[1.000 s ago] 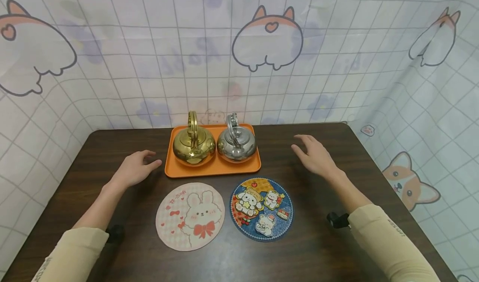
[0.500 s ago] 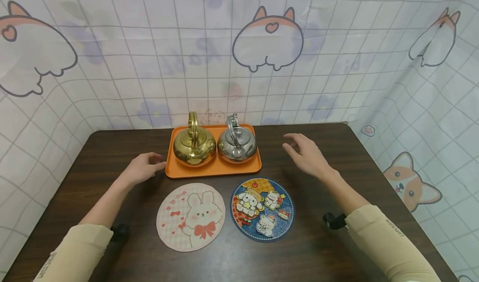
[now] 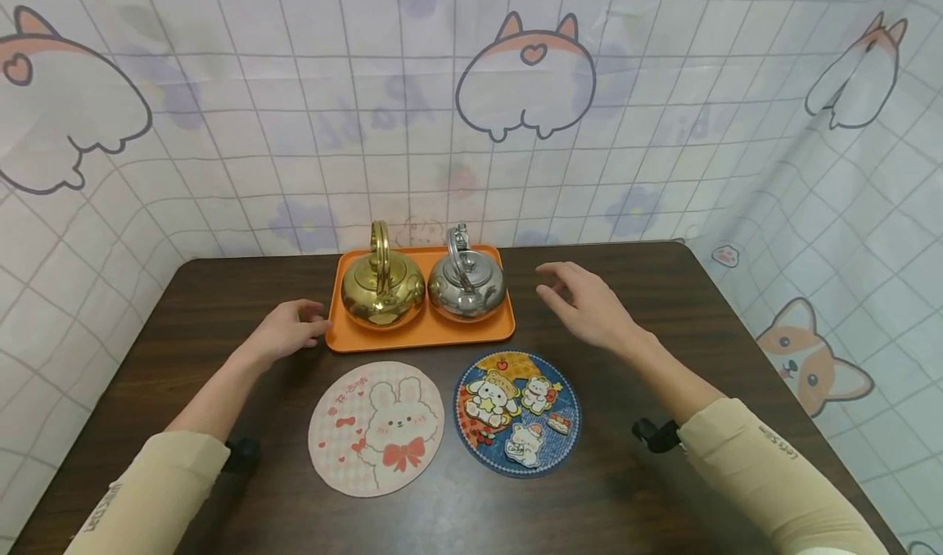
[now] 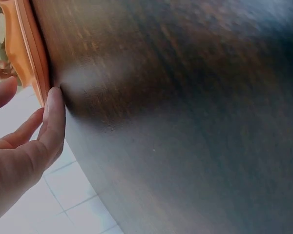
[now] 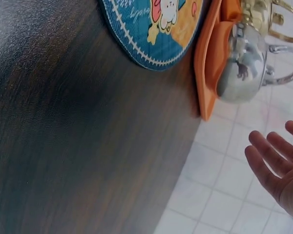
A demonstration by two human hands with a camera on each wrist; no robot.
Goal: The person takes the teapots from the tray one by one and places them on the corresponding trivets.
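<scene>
An orange tray (image 3: pixel 368 340) lies at the back of the dark wooden table, bearing a gold kettle (image 3: pixel 381 293) on its left and a silver kettle (image 3: pixel 467 286) on its right. Both kettles stand upright with their handles raised. My left hand (image 3: pixel 287 331) is at the tray's left end, fingers relaxed, fingertips right at the rim; the left wrist view shows the fingers (image 4: pixel 53 117) beside the orange edge. My right hand (image 3: pixel 585 303) hovers to the right of the silver kettle, apart from the tray, its fingers (image 5: pixel 271 156) loosely spread and holding nothing.
In front of the tray lie a round pink rabbit placemat (image 3: pixel 376 428) and a round blue cartoon placemat (image 3: pixel 517 414). A tile-patterned cloth (image 3: pixel 412 88) hangs behind the table (image 3: pixel 589 498) and along both sides.
My left hand has moved rightward up to the tray's left end. My right hand has moved leftward, closer to the silver kettle. Tray, kettles and placemats have stayed in place.
</scene>
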